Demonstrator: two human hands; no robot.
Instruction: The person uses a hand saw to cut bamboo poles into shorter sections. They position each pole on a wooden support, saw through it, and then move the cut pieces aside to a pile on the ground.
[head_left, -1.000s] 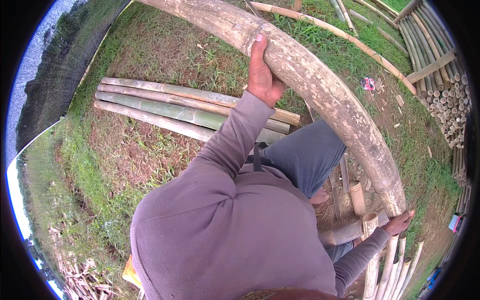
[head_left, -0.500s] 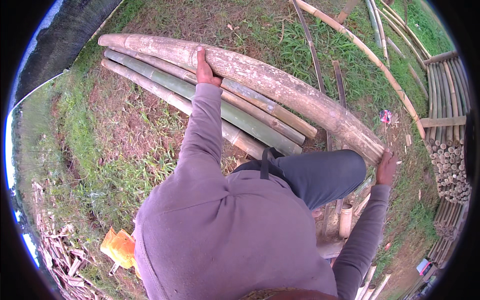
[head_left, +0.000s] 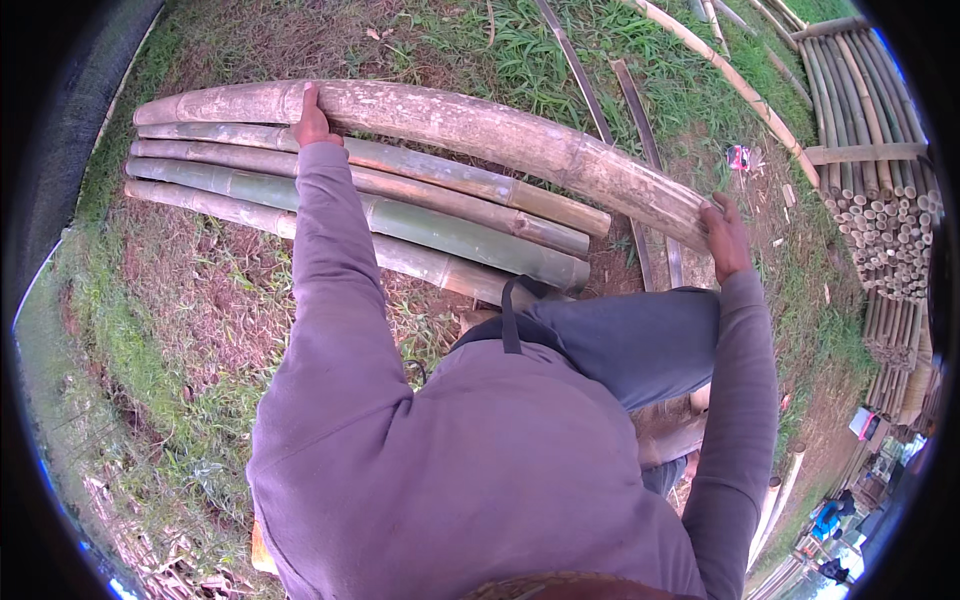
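Note:
A thick, weathered bamboo pole (head_left: 450,118) with pale blotches spans the upper middle of the view, held in both my hands. My left hand (head_left: 316,127) is closed on its near side left of the middle, thumb up over the surface and the other fingers mostly hidden. At the right end, my right hand (head_left: 728,238) grips the pole's edge, fingers bent over it. Just nearer to me lies a row of several bamboo poles, among them a green pole (head_left: 440,231) and a thinner brown pole (head_left: 470,212). The thick pole runs along the far side of that row.
Two dark flat strips (head_left: 640,115) lie on the grass beyond the pole's right half. A long curved bamboo pole (head_left: 725,65) crosses the far right. Stacked bamboo (head_left: 885,235) stands at the right edge, and dark netting (head_left: 75,110) borders the far left.
The thick pole has shifted left, its right end swinging away from me, and now lines up more closely with the row. Both hands keep their hold. The view has also turned rightward.

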